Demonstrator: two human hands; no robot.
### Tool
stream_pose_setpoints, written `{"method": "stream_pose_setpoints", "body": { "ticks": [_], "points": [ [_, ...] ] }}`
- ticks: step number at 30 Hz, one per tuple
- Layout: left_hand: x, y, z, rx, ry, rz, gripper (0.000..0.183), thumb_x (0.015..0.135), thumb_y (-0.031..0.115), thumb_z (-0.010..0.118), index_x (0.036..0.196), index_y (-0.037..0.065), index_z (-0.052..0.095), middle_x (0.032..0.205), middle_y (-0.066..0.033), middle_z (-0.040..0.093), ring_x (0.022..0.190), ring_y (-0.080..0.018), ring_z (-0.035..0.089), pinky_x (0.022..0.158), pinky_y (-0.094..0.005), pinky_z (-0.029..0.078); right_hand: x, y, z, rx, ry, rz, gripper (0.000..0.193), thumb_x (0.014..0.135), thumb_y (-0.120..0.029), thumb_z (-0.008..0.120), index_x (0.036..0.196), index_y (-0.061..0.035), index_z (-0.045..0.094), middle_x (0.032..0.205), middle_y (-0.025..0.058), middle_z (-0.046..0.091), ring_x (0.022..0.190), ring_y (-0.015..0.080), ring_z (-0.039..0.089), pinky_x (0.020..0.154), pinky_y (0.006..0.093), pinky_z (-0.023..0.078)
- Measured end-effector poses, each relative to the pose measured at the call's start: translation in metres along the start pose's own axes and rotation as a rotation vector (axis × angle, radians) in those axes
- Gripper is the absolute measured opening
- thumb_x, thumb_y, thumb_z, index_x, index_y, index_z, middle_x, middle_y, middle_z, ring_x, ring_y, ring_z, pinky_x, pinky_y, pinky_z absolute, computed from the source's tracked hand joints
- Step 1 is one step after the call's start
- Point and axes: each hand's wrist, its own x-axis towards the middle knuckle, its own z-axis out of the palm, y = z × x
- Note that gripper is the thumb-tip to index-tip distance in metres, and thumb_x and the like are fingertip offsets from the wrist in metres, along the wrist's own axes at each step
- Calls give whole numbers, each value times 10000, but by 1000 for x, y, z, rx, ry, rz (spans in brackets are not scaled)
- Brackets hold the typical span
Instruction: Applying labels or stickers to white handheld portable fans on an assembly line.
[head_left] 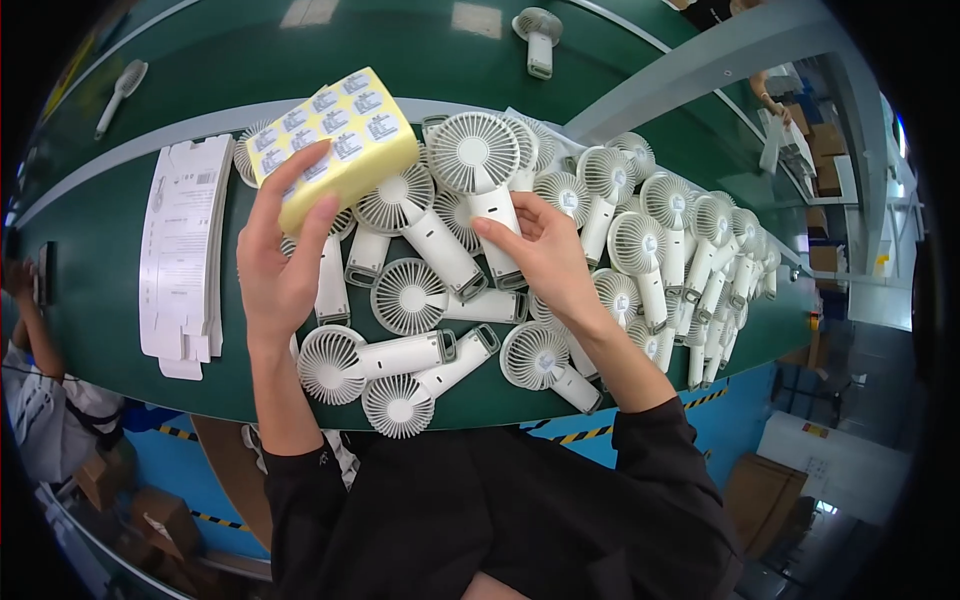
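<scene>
A thick yellow pad of sticker labels (372,172), printed in rows on its white top sheet, is gripped between the thumb and fingers of my left hand (272,255). My right hand (548,255) has its thumb and fingers closed round the handle of a white handheld fan (476,150), its round grille tilted up toward the far side. Below and between the hands lie more white fans (410,295), some overlapping. The label pad hides part of the fans behind it.
A stack of flattened white boxes (182,250) lies left on the green table (105,270). Several fans (665,200) crowd the right side. Another fan (540,45) lies on the far surface. A grey metal beam (680,85) slants across. Another person (45,400) is at the left edge.
</scene>
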Motion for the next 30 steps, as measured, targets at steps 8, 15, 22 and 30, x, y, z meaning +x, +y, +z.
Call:
{"method": "stream_pose_setpoints", "body": {
  "ticks": [8,15,22,30],
  "points": [
    [-1,6,3,-52,-64,-51,362,904,68,692,1261,54,632,1129,-119,700,966,-154,670,845,-271,517,-3,-12,3,-792,274,-527,305,841,-125,776,1092,7,663,887,91,632,754,170,597,700,274,503],
    [-3,0,-2,-7,-204,31,332,915,86,676,1240,28,639,1171,-111,703,1010,-191,696,860,-293,538,16,-59,40,-616,88,-980,305,794,-19,764,1083,-27,667,1112,128,601,996,276,600,848,358,494],
    [-5,-3,3,-2,-63,67,357,904,31,678,1257,36,623,1180,-97,697,983,-183,704,822,-281,553,32,-62,59,-784,25,-1093,355,762,-25,781,1101,-62,681,1132,99,603,1012,266,570,867,374,455],
    [-2,-6,11,66,35,109,353,861,-17,699,1205,33,640,1138,-112,696,977,-243,700,816,-314,554,37,-59,65,-792,72,-1176,296,768,-26,771,1049,-54,684,1078,74,612,961,267,561,849,382,442]
  ]
}}
